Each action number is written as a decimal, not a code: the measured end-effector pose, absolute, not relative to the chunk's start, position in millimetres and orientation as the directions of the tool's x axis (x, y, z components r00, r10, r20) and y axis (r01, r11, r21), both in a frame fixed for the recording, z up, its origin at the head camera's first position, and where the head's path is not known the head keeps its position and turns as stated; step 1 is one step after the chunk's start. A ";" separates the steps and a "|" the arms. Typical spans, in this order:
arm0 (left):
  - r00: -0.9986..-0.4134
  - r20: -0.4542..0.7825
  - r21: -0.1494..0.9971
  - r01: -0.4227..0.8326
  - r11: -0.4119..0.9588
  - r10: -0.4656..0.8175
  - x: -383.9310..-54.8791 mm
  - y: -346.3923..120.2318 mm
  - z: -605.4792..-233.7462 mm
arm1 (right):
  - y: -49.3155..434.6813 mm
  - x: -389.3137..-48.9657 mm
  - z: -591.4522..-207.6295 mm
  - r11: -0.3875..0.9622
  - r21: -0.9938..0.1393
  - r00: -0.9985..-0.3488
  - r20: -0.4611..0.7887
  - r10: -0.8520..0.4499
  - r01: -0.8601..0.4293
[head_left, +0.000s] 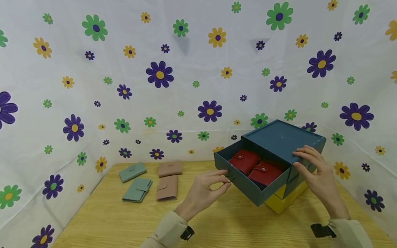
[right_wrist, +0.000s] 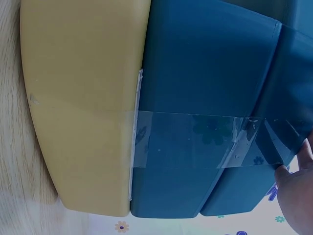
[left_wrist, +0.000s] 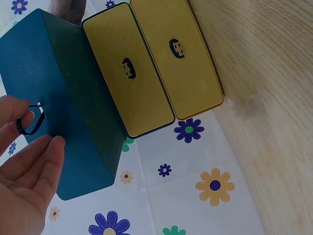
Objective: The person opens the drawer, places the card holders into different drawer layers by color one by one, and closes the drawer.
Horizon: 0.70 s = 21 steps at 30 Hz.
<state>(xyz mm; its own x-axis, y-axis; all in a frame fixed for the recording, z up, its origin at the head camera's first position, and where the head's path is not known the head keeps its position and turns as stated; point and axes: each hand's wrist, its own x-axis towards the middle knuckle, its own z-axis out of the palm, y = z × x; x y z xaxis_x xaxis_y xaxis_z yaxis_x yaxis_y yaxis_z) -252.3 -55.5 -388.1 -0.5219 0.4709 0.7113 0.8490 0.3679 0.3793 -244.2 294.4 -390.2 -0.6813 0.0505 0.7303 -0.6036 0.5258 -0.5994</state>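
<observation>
My left hand (head_left: 203, 189) pinches the small dark loop handle (left_wrist: 33, 126) on the front of a blue drawer (head_left: 238, 179). The drawer is pulled well out of the top of a stacked drawer unit (head_left: 283, 136). Inside lie two red snap-strap wallets (head_left: 245, 160), side by side. On the right, my right hand (head_left: 319, 175) rests on the unit's top near its edge, with the thumb lower against the side. In the right wrist view, clear tape (right_wrist: 186, 139) runs across the unit's blue and yellow side.
Two green wallets (head_left: 138, 190) and two pink wallets (head_left: 167, 187) lie on the wooden table (head_left: 118, 224), left of the unit. Below the blue drawer, yellow drawer fronts (left_wrist: 128, 98) are closed. A flower-patterned cloth (head_left: 186, 96) hangs behind and at both sides.
</observation>
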 end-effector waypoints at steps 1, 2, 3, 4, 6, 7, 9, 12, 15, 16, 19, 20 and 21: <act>-0.520 0.714 0.380 0.850 0.365 0.468 -252.4 -54.8 -388.2 | 294.7 -244.5 -390.3 0.525 -0.598 -0.678 0.733 0.051 -0.606; -0.518 0.718 0.380 0.851 0.362 0.465 -252.4 -54.1 -388.3 | 294.9 -244.9 -390.5 0.528 -0.590 -0.672 0.739 0.049 -0.610; -0.516 0.721 0.379 0.852 0.361 0.463 -252.4 -53.7 -388.5 | 295.2 -245.3 -390.5 0.530 -0.587 -0.669 0.742 0.050 -0.612; -0.516 0.723 0.379 0.852 0.360 0.460 -252.5 -53.3 -389.0 | 295.5 -245.7 -390.9 0.531 -0.585 -0.667 0.744 0.050 -0.613; -0.516 0.726 0.383 0.852 0.357 0.455 -252.6 -52.5 -389.9 | 296.1 -246.3 -391.9 0.535 -0.582 -0.666 0.744 0.048 -0.612; -0.515 0.729 0.383 0.853 0.355 0.450 -252.6 -52.0 -390.4 | 296.4 -246.7 -392.2 0.539 -0.576 -0.662 0.748 0.044 -0.615; -0.511 0.737 0.377 0.854 0.359 0.443 -253.0 -50.4 -391.7 | 297.0 -247.7 -392.4 0.545 -0.564 -0.655 0.754 0.036 -0.620; -0.504 0.748 0.361 0.855 0.373 0.432 -254.1 -46.5 -392.8 | 297.7 -249.0 -391.5 0.550 -0.545 -0.643 0.766 0.021 -0.632; -0.498 0.754 0.343 0.854 0.390 0.427 -255.5 -41.2 -393.2 | 298.0 -249.2 -390.5 0.553 -0.540 -0.640 0.768 0.016 -0.635; -0.500 0.754 0.343 0.853 0.392 0.427 -255.9 -39.4 -393.2 | 298.1 -248.9 -390.3 0.553 -0.540 -0.640 0.768 0.016 -0.635; -0.501 0.753 0.346 0.853 0.390 0.426 -257.5 -34.0 -393.6 | 298.2 -248.0 -390.4 0.555 -0.542 -0.643 0.766 0.017 -0.631; -0.502 0.753 0.348 0.852 0.390 0.425 -257.9 -32.4 -393.7 | 298.2 -247.8 -390.6 0.556 -0.543 -0.645 0.764 0.016 -0.630; -0.504 0.753 0.352 0.851 0.389 0.423 -258.3 -30.9 -393.8 | 298.3 -247.6 -390.9 0.556 -0.545 -0.647 0.763 0.016 -0.628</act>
<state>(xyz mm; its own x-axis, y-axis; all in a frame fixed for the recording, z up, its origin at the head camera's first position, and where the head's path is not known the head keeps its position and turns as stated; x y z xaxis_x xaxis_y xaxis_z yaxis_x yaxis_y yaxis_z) -258.3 -30.9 -393.8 -0.5043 0.4228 0.7530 0.8514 0.3893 0.3516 -247.6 298.3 -390.9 -0.6467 0.0163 0.7625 -0.6282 0.5557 -0.5446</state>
